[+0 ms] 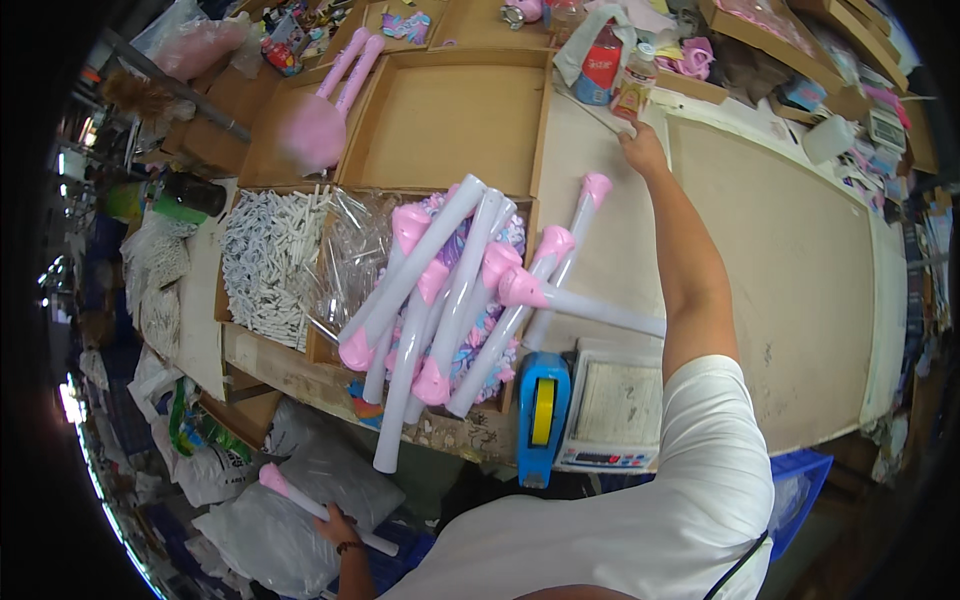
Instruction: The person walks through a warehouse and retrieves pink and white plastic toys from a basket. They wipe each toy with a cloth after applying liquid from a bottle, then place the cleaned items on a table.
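Observation:
My left hand (339, 526) is closed around a white plastic tube with a pink end (279, 480), low at the left beside grey plastic bags. My right hand (643, 148) reaches to the back of the table, at the near end of a thin rod (589, 107) and just below a small drink bottle (636, 81); whether its fingers grip either is unclear. Between my arms, several white tubes with pink ends (463, 277) lie crisscrossed over a cardboard box of purple, blue and pink pieces. One more tube (600, 309) points towards my right upper arm.
A blue tape dispenser (541, 420) and a digital scale (616, 397) sit at the near table edge. White small parts (274, 262) and clear plastic pieces (352, 255) fill boxes at left. Behind are a cardboard tray (454, 120), pink long-handled items (319, 131) and a red-labelled bottle (600, 67).

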The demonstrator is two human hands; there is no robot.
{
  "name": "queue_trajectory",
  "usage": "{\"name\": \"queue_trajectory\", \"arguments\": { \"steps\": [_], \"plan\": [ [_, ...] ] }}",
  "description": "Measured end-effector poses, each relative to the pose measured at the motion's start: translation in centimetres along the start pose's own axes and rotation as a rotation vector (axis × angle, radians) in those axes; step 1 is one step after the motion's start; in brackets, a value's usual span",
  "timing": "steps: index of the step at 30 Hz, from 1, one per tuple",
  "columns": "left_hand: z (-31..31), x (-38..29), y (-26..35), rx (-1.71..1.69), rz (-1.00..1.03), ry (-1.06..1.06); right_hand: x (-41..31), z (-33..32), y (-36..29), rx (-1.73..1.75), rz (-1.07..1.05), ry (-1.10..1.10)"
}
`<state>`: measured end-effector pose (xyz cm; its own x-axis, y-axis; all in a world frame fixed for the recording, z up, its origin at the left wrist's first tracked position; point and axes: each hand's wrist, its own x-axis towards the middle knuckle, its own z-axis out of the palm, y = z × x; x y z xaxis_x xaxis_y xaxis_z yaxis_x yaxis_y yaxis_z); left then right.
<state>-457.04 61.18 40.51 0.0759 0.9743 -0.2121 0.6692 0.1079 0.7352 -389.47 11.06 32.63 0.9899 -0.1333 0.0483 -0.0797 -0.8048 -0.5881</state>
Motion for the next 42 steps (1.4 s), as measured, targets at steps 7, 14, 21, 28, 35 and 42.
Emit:
{"name": "queue_trajectory", "arguments": {
  "steps": [7, 14, 21, 28, 35, 42],
  "plan": [
    [0.4, -2.6, 2.2, 0.01, 0.038, 0.043, 1.3, 2.2, -0.8, -0.161, 0.07, -0.123],
    [1.7, -3.7, 2.8, -0.02, 0.002, -0.023, 0.2, 0.1, -5.0, 0.287, -0.043, 0.204],
    [1.7, -3.4, 1.1, -0.04, -0.007, -0.029, 3.6, -1.8, -6.4, 0.476, -0.02, 0.376],
    [1.7, -4.3, 0.8, -0.014, -0.007, 0.005, 4.8, -4.2, -10.1, 0.382, -0.027, 0.457],
    [0.9, -3.6, -2.1, -0.042, -0.001, 0.008, 8.3, -5.8, -6.6, 0.112, 0.051, 0.516],
    [1.2, -4.4, -2.4, -0.04, -0.029, 0.025, 9.4, -6.5, -7.4, -0.05, 0.051, 0.356]
  ]
}}
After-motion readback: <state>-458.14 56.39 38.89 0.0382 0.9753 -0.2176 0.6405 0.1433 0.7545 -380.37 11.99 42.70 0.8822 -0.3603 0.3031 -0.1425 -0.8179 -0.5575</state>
